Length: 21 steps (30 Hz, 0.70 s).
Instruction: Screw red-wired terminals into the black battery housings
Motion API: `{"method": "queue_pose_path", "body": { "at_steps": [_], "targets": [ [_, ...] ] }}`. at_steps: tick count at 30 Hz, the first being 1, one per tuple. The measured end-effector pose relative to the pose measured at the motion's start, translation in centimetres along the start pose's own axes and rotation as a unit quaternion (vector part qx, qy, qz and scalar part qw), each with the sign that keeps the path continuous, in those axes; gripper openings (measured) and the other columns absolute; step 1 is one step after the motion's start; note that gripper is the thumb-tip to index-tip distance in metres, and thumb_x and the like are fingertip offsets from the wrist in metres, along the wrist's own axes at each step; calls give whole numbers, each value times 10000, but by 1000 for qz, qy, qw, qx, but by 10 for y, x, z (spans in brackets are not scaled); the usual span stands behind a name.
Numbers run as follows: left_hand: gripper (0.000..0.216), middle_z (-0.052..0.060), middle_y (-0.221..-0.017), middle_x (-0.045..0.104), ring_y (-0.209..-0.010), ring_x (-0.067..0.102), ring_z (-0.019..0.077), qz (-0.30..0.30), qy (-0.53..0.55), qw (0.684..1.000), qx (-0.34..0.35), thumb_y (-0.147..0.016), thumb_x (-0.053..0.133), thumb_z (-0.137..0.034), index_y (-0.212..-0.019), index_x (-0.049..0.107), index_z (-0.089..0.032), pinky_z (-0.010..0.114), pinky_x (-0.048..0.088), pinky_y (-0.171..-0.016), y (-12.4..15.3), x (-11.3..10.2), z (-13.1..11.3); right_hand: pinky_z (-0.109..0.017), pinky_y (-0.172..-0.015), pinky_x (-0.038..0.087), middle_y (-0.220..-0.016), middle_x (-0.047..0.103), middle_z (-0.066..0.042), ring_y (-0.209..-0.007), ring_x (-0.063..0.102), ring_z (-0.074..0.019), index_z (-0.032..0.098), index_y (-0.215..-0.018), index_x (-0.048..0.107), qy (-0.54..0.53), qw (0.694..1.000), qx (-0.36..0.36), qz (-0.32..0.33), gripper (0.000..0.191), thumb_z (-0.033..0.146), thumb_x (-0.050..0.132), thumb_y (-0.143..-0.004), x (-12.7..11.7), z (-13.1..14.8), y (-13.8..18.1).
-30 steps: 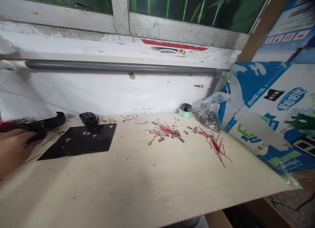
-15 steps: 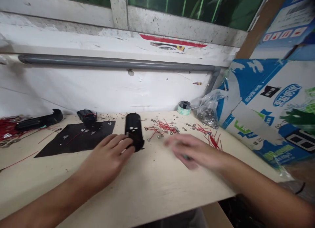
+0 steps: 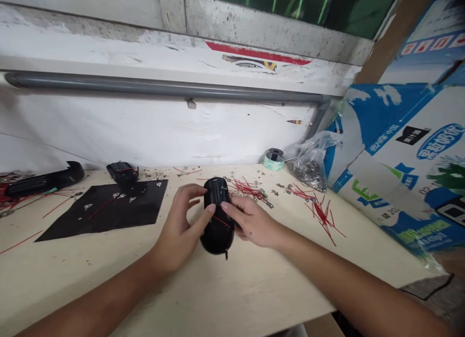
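A black, oblong plastic housing (image 3: 217, 240) with rounded ends is held over the table between my two hands. A short red wire (image 3: 221, 221) lies inside it, and a small dark tab sticks out at its near end. On the left side, my left hand (image 3: 183, 228) grips the housing, its thumb pressed on the inside and its fingers curved around the far left edge. From the right, my right hand (image 3: 254, 223) holds it too, thumb on the inside and fingers tucked around the edge. Those fingertips are partly hidden.
Red wires (image 3: 247, 187) and small metal contacts lie behind my hands, with another wire bunch (image 3: 321, 213) to the right. A black sheet (image 3: 109, 213), more black housings (image 3: 122, 173), a tape roll (image 3: 273, 160), a plastic bag of metal parts (image 3: 308, 169) and a carton (image 3: 392, 148) surround them.
My right hand has moved left onto the housing and now grips it together with my left hand. The housing has come nearer and to the right, turned to show its inside differently.
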<state>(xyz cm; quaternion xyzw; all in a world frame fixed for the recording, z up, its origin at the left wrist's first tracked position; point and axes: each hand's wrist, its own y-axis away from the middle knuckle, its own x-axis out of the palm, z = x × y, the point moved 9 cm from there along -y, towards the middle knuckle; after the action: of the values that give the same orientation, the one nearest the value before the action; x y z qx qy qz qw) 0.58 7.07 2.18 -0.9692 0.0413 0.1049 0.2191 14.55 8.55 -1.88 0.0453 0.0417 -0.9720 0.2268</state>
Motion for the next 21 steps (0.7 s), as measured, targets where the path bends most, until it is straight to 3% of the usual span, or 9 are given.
{"method": "queue_pose_path", "body": {
  "at_steps": [4,9,13,17,19,21],
  "targets": [
    [416,63,-969,658,-824,664,222,42,146,977,-151,-785,736,-356,-1141,555,-240,323,543,-686,-7,16,32,-224,-516,375,-695,486,11,-594,446,-117,184,-796,536,82,993,-76,-35,344,478,492,-969,5,13,-1],
    [264,25,-895,654,-707,611,136,49,184,976,-104,-725,799,-310,-919,669,-190,234,509,-596,-12,17,31,-240,-548,363,-647,489,12,-602,445,-127,178,-732,506,200,976,-83,-3,359,425,458,-988,16,14,4],
    [209,27,-866,673,-715,606,132,35,160,978,-130,-718,805,-328,-834,717,-178,214,479,-586,-10,13,41,-247,-575,366,-660,511,18,-612,457,-123,180,-742,526,244,962,-119,-14,268,356,529,-943,15,27,9],
    [255,21,-781,685,-642,600,137,36,175,964,-196,-723,792,-385,-873,726,-190,235,457,-565,-7,14,55,-243,-537,375,-680,519,14,-589,471,-117,182,-749,540,162,963,-138,-163,118,252,570,-839,-19,38,14],
    [276,17,-734,682,-613,595,141,44,181,957,-220,-726,781,-417,-874,723,-192,235,434,-545,-5,16,58,-219,-425,288,-574,423,51,-460,375,-89,193,-697,495,51,979,-79,-180,104,229,531,-788,-30,25,11],
    [295,15,-717,681,-596,584,137,59,163,956,-236,-728,770,-445,-865,722,-188,226,406,-522,-3,19,58,-200,-370,204,-500,329,85,-388,280,-71,207,-665,456,-67,986,-17,-154,87,227,514,-726,-29,10,5]
  ]
}}
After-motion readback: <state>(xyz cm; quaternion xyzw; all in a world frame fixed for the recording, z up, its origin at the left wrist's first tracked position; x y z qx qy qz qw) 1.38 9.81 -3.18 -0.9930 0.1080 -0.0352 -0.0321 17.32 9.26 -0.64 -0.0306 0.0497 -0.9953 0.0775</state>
